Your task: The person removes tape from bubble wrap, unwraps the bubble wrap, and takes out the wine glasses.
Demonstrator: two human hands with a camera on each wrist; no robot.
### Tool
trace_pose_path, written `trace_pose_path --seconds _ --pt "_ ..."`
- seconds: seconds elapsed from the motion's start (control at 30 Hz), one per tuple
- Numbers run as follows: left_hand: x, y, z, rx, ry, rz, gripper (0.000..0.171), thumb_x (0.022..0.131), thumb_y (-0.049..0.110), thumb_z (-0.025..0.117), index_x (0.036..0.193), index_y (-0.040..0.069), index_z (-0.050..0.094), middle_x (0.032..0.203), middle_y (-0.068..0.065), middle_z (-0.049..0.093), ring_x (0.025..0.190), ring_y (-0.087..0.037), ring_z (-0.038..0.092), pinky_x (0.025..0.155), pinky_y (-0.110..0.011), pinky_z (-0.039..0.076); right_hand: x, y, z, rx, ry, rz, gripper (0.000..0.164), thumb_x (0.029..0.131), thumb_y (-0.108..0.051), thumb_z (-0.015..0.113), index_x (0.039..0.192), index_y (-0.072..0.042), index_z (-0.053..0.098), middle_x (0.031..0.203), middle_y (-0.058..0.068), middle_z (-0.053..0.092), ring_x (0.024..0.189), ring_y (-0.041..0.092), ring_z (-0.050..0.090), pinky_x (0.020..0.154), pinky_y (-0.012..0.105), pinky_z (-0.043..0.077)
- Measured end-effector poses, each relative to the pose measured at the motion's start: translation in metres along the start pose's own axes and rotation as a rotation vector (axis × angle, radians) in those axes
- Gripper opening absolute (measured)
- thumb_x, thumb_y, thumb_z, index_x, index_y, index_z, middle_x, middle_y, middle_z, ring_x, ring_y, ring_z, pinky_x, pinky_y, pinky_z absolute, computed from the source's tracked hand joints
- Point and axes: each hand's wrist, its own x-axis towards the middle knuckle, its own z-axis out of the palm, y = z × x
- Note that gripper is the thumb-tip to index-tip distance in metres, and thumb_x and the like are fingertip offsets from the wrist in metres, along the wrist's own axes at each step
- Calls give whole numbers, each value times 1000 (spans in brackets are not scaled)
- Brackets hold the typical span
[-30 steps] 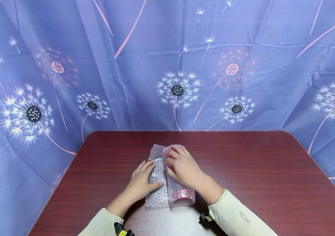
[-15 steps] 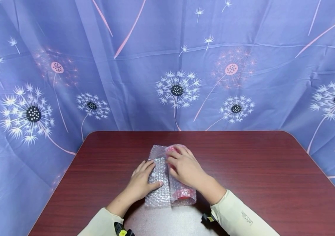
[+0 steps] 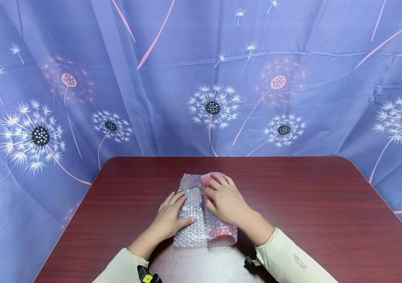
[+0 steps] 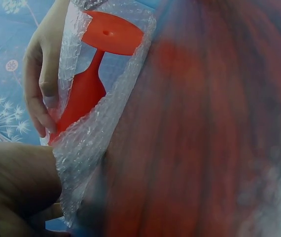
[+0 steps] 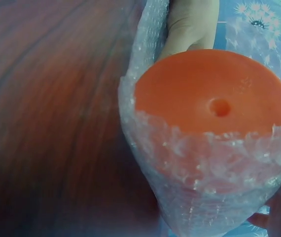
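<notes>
A red-orange goblet [image 4: 84, 94] lies on its side inside clear bubble wrap [image 3: 191, 236] on the table. Its stem and round foot show through the open end in the left wrist view, and the foot [image 5: 180, 89] fills much of the right wrist view. My right hand [image 3: 226, 202] curls its fingers over the wrapped roll, holding it from above. On the flat part of the wrap, to the left of the roll, rests my left hand [image 3: 170, 220] with fingers and thumb spread. The bowl's rim is hidden by wrap and fingers.
Dark red wood grain covers the table [image 3: 303, 204], with a bright glare patch near the front edge. A blue cloth [image 3: 172, 98] with dandelion prints hangs behind and at the sides. Black wrist cameras [image 3: 148, 275] sit at both cuffs.
My right hand and the wrapped goblet have shifted slightly to the right, and more of the flat bubble wrap shows between the hands. The left hand has stayed in place.
</notes>
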Motion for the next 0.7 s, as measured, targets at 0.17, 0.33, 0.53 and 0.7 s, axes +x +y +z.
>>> trace_pose_path --seconds 0.17,0.33,0.53,0.7 --pt "0 0 0 -11 -10 -3 83 85 41 78 149 0 46 159 -15 41 151 -44 27 120 -65 23 -1 -1 0 -4 -4 10 16 91 -23 66 102 -17 76 136 3 67 139 33 51 115 55 36" --pt "1 -2 0 -20 -11 7 82 85 41 78 149 0 46 159 -16 41 151 -44 27 121 -63 22 -2 0 -1 5 4 -6 15 90 -19 67 103 -15 74 130 3 70 136 32 55 116 55 37" --pt "2 -3 0 -40 -12 19 81 85 38 79 149 -1 46 159 -17 41 151 -44 27 123 -61 21 -5 3 -3 -16 -4 -9 16 91 -19 65 104 -18 75 127 0 69 134 32 54 114 54 39" --pt "2 -2 -1 -50 -16 21 81 85 37 79 149 -2 45 159 -17 40 151 -44 27 122 -61 21 -7 4 -5 -1 -27 15 17 91 -19 64 104 -18 76 129 1 68 135 33 52 114 55 38"
